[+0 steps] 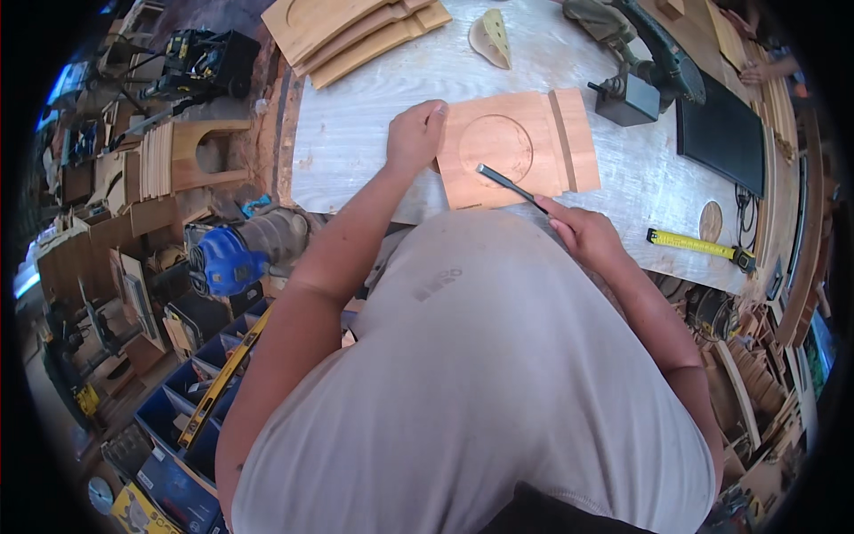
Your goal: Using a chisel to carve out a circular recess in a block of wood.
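A light wooden board [471, 133] with a round recess and a groove near its right side lies on a pale worktable [338, 151] in the head view. My left hand [415, 135] is closed on the board's upper left edge. My right hand [583, 230] grips a narrow dark-handled chisel [511, 183] below the board; the chisel's metal tip rests on or just over the lower part of the recess, too close to tell which. A yellow tape measure [698, 246] lies to the right of my right hand.
Stacked boards [356, 40], a curved pale offcut [489, 40], a power tool [640, 84] and a black flat panel [719, 133] sit along the back and right. Another person's hand [761, 71] is at the upper right. A blue machine [227, 260] stands left of my left arm.
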`<state>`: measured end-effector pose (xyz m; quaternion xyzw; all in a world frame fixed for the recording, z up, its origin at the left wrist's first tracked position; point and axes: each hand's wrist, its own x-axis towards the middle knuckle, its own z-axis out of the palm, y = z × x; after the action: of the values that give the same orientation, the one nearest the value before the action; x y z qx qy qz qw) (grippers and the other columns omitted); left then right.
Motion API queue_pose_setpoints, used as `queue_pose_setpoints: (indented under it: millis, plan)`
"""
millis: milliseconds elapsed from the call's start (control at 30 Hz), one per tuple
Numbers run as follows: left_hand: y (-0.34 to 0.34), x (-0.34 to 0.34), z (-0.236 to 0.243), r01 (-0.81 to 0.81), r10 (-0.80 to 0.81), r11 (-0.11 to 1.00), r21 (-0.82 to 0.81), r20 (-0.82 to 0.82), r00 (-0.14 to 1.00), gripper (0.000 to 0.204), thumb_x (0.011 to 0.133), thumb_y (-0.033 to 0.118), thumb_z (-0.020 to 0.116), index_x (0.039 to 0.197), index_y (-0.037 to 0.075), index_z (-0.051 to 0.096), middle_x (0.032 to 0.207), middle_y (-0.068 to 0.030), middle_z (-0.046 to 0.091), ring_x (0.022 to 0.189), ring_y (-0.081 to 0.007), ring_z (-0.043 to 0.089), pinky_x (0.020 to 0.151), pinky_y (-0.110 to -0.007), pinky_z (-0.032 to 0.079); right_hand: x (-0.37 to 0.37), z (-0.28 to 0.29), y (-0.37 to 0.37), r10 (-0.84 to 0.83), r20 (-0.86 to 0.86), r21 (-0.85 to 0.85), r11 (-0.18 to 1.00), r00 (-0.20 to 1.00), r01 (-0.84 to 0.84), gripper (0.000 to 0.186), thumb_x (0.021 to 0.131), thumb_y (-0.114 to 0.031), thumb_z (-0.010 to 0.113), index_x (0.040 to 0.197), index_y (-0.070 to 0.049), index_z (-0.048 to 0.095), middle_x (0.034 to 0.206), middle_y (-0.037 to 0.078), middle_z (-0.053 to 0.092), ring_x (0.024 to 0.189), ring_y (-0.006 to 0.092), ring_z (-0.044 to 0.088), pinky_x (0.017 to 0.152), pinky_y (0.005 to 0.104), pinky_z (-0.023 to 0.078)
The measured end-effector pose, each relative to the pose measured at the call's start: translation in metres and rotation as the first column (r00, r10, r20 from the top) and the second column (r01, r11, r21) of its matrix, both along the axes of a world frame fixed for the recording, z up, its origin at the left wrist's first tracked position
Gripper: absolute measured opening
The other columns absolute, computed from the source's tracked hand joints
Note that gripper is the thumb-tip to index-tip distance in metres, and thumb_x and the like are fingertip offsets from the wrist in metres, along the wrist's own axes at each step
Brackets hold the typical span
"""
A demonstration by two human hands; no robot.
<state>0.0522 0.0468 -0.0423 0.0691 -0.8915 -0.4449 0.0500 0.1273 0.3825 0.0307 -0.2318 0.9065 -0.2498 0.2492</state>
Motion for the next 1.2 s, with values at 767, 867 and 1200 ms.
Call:
queue_pose_setpoints:
  millis: [767, 867, 1200]
  plan:
    - [0.008, -0.052, 0.006, 0.57, -0.559, 0.819, -0.069, 0.128, 0.819, 0.035, 0.105, 0.035, 0.053, 0.119, 0.009, 0.073, 0.113, -0.0133, 0.074, 0.105, -0.0329, 0.069, 0.092, -0.041, 0.053, -0.023, 0.027, 0.009, 0.073, 0.106, 0.106, 0.991, 0.992, -0.084, 0.042, 0.102, -0.025, 0.059, 0.144, -0.029, 0.058, 0.11, 0.013, 0.073, 0.091, 0.0359, 0.071, 0.083, 0.0432, 0.057]
    - [0.01, -0.052, 0.004, 0.56, -0.554, 0.827, -0.042, 0.103, 0.826, 0.036, 0.105, 0.035, 0.053, 0.118, 0.009, 0.074, 0.112, -0.0128, 0.075, 0.103, -0.0329, 0.069, 0.092, -0.041, 0.053, -0.027, 0.02, 0.012, 0.11, 0.073, 0.121, 0.986, 0.991, -0.118, 0.044, 0.103, -0.03, 0.058, 0.146, -0.038, 0.055, 0.097, 0.012, 0.072, 0.084, 0.0344, 0.071, 0.077, 0.0436, 0.057]
    - [0.018, -0.045, 0.002, 0.461, -0.45, 0.88, -0.116, 0.112, 0.886, 0.036, 0.103, 0.039, 0.055, 0.113, 0.011, 0.077, 0.111, -0.0114, 0.076, 0.103, -0.0327, 0.07, 0.092, -0.041, 0.054, -0.039, 0.016, 0.014, 0.185, 0.066, 0.121, 0.974, 0.981, -0.192, 0.046, 0.104, -0.031, 0.057, 0.148, -0.041, 0.051, 0.092, 0.011, 0.07, 0.082, 0.0329, 0.071, 0.075, 0.0436, 0.057]
